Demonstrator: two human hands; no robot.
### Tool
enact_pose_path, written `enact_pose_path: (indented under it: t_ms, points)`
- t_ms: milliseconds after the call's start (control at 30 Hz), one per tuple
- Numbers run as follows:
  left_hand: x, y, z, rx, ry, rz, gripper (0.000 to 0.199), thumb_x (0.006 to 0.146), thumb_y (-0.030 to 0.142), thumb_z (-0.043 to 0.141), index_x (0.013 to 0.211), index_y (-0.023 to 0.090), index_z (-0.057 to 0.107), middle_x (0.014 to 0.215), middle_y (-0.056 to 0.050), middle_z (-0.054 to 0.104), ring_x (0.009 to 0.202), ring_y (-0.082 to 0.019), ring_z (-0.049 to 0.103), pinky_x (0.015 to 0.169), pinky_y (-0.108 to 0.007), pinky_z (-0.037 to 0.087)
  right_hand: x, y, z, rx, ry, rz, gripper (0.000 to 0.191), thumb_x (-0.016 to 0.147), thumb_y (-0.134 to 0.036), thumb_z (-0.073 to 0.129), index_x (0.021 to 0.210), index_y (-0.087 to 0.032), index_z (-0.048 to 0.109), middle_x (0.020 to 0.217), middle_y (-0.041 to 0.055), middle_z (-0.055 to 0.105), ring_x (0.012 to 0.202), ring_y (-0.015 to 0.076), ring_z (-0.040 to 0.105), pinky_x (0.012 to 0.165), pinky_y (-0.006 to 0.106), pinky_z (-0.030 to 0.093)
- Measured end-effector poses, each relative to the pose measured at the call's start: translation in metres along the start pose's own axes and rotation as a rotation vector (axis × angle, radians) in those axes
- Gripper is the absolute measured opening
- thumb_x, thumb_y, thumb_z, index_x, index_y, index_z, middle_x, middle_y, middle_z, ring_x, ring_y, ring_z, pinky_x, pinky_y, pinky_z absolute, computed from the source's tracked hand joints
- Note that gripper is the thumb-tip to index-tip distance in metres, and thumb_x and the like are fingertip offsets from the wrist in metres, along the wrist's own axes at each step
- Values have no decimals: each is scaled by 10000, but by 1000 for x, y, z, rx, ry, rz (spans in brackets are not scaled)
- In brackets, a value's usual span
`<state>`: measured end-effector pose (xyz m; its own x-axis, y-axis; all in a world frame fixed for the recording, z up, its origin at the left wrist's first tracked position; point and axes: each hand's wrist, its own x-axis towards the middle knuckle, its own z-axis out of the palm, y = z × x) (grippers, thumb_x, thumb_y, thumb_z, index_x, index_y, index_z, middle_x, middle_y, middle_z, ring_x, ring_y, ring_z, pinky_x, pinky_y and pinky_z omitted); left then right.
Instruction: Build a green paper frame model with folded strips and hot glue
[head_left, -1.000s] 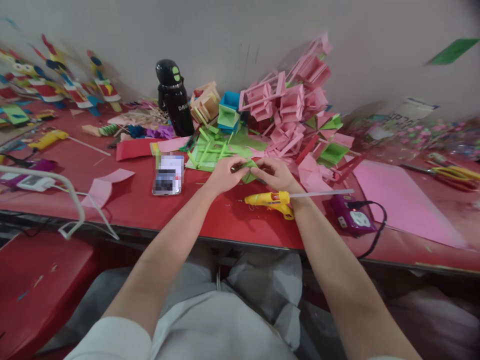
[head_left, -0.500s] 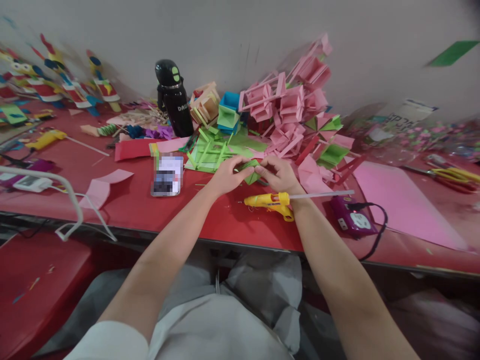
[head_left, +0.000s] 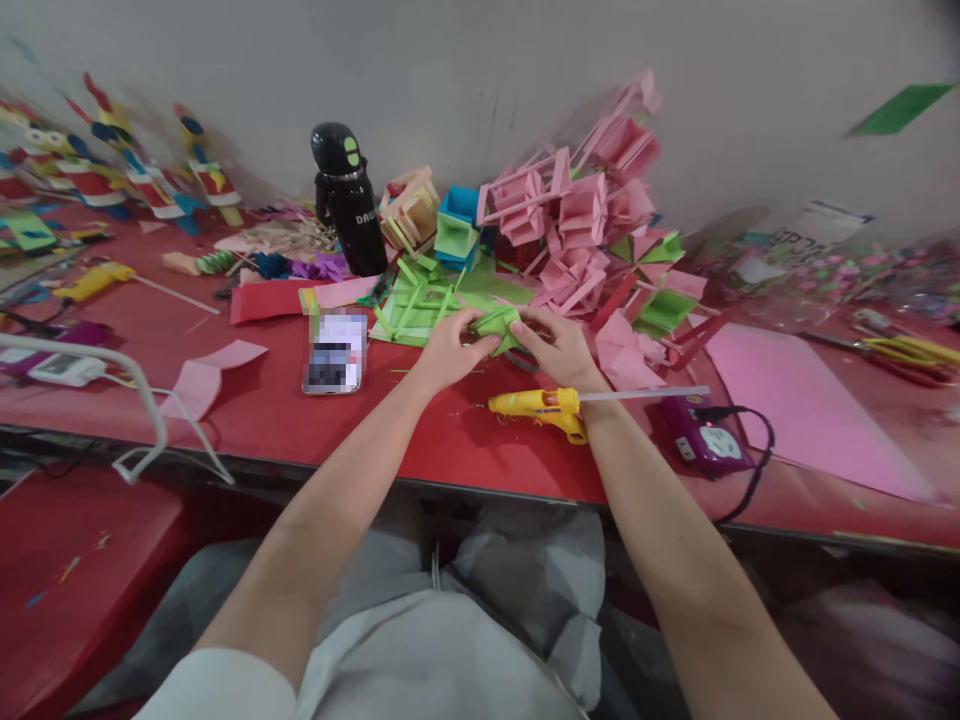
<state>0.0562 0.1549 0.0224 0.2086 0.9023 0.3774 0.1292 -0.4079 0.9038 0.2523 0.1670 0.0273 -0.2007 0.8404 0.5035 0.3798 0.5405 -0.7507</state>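
Between my two hands is a small folded piece of green paper (head_left: pixel 496 322), held just above the red table. My left hand (head_left: pixel 454 350) pinches its left side, thumb in front. The fingers of my right hand (head_left: pixel 553 345) close on its right side. Below my hands lies a yellow hot glue gun (head_left: pixel 534 403), a clear glue stick poking out of its back over my right wrist. Behind the green piece, green paper strips (head_left: pixel 420 300) are spread on a green sheet.
A phone (head_left: pixel 335 352) lies left of my hands. Behind stand a black bottle (head_left: pixel 352 205), a blue and green paper box (head_left: pixel 457 225) and a pile of pink paper pieces (head_left: pixel 581 205). A purple power socket (head_left: pixel 701 435) with a cord and a pink sheet (head_left: pixel 802 400) lie at right.
The green paper has turned in my hands and now shows a brighter, wider face. Both hands stay in nearly the same place, with the fingers shifted slightly.
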Motion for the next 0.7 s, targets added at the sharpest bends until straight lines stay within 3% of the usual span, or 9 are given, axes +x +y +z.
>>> enact_pose_path:
  t_ms: [200, 333, 467, 567, 700]
  points:
    - [0, -2, 0, 29, 43, 13, 145, 808, 194, 689, 948, 165, 660, 926, -41, 719, 862, -177, 670, 813, -319, 536, -3, 1, 0, 42, 18, 24, 529, 787, -658, 739, 1097, -232, 784, 1054, 81, 791, 918, 246, 739, 800, 391, 613]
    - [-2, -1, 0, 60, 72, -9, 229, 795, 260, 753, 977, 158, 659, 1045, -77, 728, 944, -204, 679, 872, -355, 546, -3, 1, 1, 47, 25, -1, 516, 774, -636, 767, 1099, -235, 785, 1064, 80, 789, 920, 248, 740, 826, 403, 618]
    - [-4, 1, 0, -88, -25, -45, 399, 774, 348, 805, 1091, 172, 637, 1186, -100, 701, 949, -210, 700, 841, -360, 582, -1, 6, -1, 106, 51, 12, 510, 785, -654, 751, 1045, -217, 788, 996, 82, 791, 904, 253, 741, 853, 425, 614]
    - [-3, 1, -2, -223, -90, -96, 357, 829, 374, 751, 1103, 190, 617, 1221, -99, 685, 979, -221, 705, 791, -353, 606, 0, 7, -3, 163, 43, 43, 500, 781, -658, 755, 1014, -217, 786, 978, 74, 791, 889, 253, 743, 816, 412, 623]
    - [-1, -1, -5, -250, -81, -108, 271, 835, 294, 733, 1056, 184, 620, 1177, -88, 692, 962, -210, 698, 775, -346, 618, 0, 6, -4, 203, 2, 74, 482, 784, -637, 766, 1032, -225, 782, 997, 66, 793, 915, 255, 745, 826, 406, 627]
